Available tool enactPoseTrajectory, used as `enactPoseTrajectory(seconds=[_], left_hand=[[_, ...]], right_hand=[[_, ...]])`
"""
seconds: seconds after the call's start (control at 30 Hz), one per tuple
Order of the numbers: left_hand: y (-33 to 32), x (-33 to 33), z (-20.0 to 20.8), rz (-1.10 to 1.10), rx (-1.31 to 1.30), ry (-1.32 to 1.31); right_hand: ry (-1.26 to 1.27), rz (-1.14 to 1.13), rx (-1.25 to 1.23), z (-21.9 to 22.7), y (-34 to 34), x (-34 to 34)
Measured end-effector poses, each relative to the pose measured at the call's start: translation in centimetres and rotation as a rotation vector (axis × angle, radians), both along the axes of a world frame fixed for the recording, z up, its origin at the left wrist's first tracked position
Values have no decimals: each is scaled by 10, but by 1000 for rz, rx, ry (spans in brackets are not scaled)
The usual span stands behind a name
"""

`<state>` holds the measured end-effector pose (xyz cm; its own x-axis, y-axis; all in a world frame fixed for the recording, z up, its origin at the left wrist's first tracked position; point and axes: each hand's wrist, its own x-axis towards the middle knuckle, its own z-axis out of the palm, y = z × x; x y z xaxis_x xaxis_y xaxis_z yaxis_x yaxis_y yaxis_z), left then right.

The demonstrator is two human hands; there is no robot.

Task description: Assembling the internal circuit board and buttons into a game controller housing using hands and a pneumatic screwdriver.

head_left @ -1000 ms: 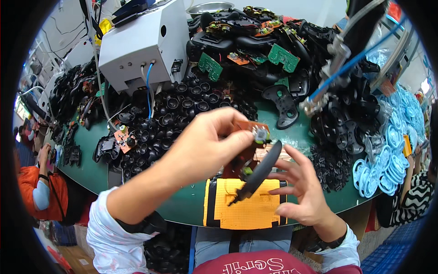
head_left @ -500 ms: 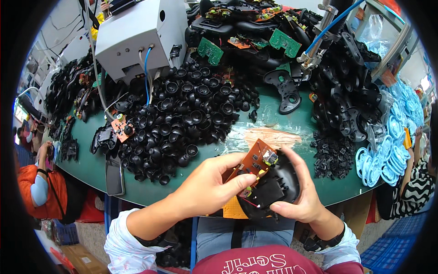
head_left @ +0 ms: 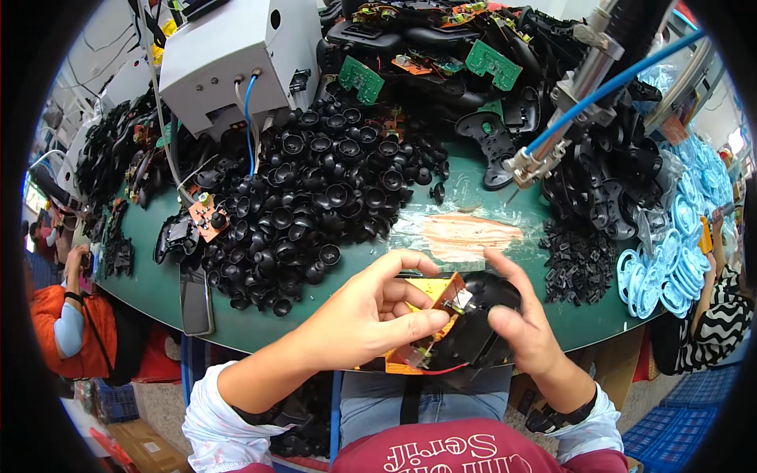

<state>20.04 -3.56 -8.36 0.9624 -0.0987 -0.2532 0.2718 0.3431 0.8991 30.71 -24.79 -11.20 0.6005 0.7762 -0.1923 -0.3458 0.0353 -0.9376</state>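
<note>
My left hand (head_left: 367,315) pinches an orange circuit board (head_left: 448,290) between thumb and fingers. The board is tilted up over a black plastic game-controller shell (head_left: 493,296), and a red wire runs along the lower side between them. My right hand (head_left: 536,335) grips the shell's right side, with the index finger stretched along the far edge and the thumb on the inner face. Both parts are above the table's near edge. Beneath them, part of a yellow textured piece (head_left: 396,366) shows.
A large heap of black domed caps (head_left: 315,209) lies left of centre, beside a grey machine box (head_left: 225,67). A metal driver tool with a blue hose (head_left: 623,75) hangs at the right. Small black parts (head_left: 579,268) and light-blue rings (head_left: 670,264) lie right. A phone (head_left: 195,299) sits front left.
The circuit board has turned more edge-on and lower in my left hand. My right thumb has shifted up the shell. The hanging driver tool has swung nearer and lower.
</note>
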Motion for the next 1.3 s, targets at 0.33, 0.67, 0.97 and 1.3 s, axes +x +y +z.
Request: enactPoseTrajectory(seconds=[0.33, 0.67, 0.97, 1.3], left_hand=[[-22, -2, -16, -57, 1146, -910], [-27, 1, 2, -298, 1251, -1047], [1, 11, 35, -175, 406, -114], [-8, 22, 18, -223, 277, 66]], right_hand=[[1169, 208, 277, -29, -11, 14], [960, 744, 41, -97, 8, 12], [-115, 600, -506, 1, -2, 46], [-1443, 178, -152, 51, -6, 22]])
